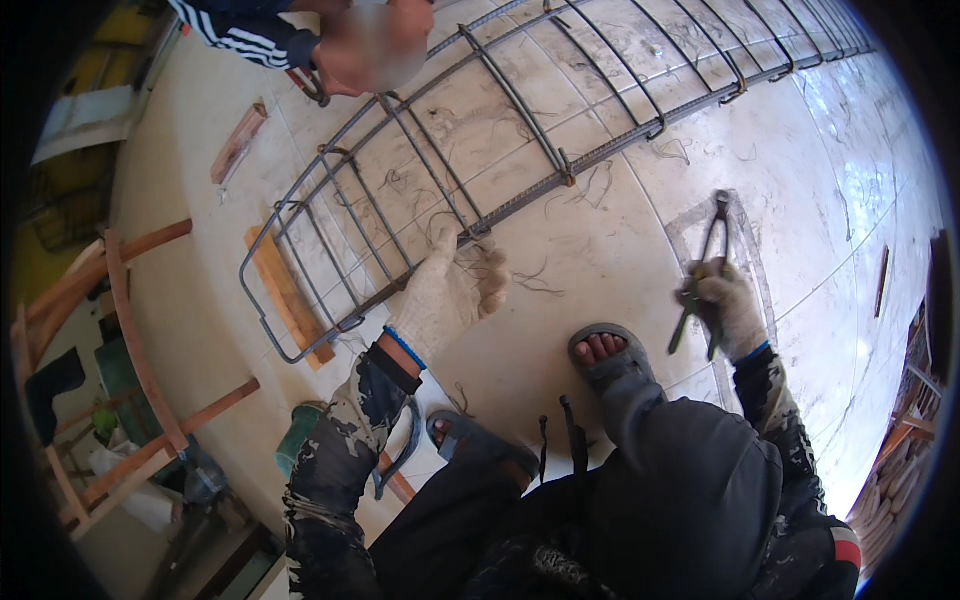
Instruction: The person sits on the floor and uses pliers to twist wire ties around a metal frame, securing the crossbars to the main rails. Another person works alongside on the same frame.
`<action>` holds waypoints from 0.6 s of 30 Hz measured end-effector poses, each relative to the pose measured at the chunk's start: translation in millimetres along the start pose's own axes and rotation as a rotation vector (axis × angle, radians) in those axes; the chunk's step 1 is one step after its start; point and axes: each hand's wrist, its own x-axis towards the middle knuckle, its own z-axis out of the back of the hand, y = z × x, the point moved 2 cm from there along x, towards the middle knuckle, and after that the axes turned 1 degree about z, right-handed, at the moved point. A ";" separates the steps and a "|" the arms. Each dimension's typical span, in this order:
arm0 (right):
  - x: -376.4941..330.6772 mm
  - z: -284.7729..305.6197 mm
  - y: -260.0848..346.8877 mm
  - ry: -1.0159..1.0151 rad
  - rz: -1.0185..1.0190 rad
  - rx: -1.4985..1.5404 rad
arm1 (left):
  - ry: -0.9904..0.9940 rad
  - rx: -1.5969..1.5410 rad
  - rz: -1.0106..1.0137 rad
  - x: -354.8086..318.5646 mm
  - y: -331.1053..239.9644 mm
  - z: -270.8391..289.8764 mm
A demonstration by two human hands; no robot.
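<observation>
A long rebar cage of dark rods and square stirrups lies across the tiled floor ahead of me. My left hand, in a white knit glove, is at its near lower rod, fingers curled around thin tie wire beside a stirrup joint. Part of that wire is hidden by the fingers. Off to the right and apart from the cage, my gloved right hand grips a pair of pincers by the handles, with the head pointing away from me.
At the top left, another person's hands are beside the cage's far rod. A wooden block lies under the cage end, and a second wood piece beyond it. Wire scraps litter the tiles. A wooden frame stands left; my sandalled feet are close below.
</observation>
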 end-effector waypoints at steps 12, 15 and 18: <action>-18.4 -152.8 -6.0 0.752 -0.144 -0.380 | -0.022 -0.167 0.044 16.2 9.7 16.4; -2.6 -155.0 -18.1 0.827 -0.071 -0.365 | 0.165 -0.361 0.047 20.3 16.9 20.1; -2.0 -160.5 -8.4 0.940 -0.221 -0.356 | 0.297 -0.591 0.050 21.2 24.5 11.9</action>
